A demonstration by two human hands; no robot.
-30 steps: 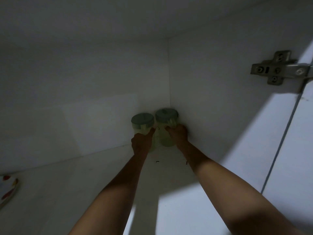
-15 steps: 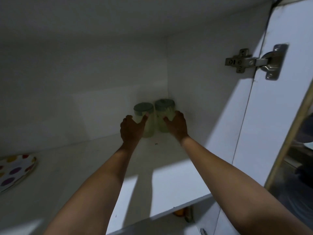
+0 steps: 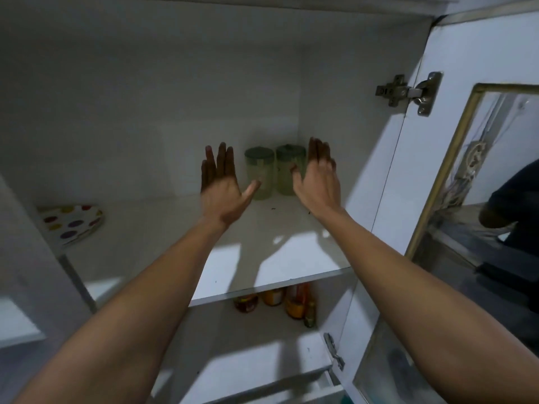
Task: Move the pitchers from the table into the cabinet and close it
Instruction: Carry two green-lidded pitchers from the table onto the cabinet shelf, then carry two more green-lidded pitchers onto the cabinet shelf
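Note:
Two pale green pitchers with darker green lids stand side by side in the back right corner of the upper cabinet shelf (image 3: 262,258): the left pitcher (image 3: 260,167) and the right pitcher (image 3: 287,166). My left hand (image 3: 221,185) is open with fingers spread, just left of and in front of the left pitcher, its thumb overlapping the pitcher's lower part. My right hand (image 3: 319,176) is open too, in front of the right pitcher's right side. Neither hand holds anything. The cabinet door (image 3: 472,199) with its glass pane stands open on the right.
A plate with coloured dots (image 3: 73,221) lies at the shelf's left end. Several jars and bottles (image 3: 274,301) stand on the lower shelf. A metal hinge (image 3: 408,93) joins the right wall and door. The left door edge (image 3: 32,272) is near.
Both hands let go of the pitchers and pulled back toward me, fingers spread. The view has drawn back, so the shelf edge and lower shelf now show.

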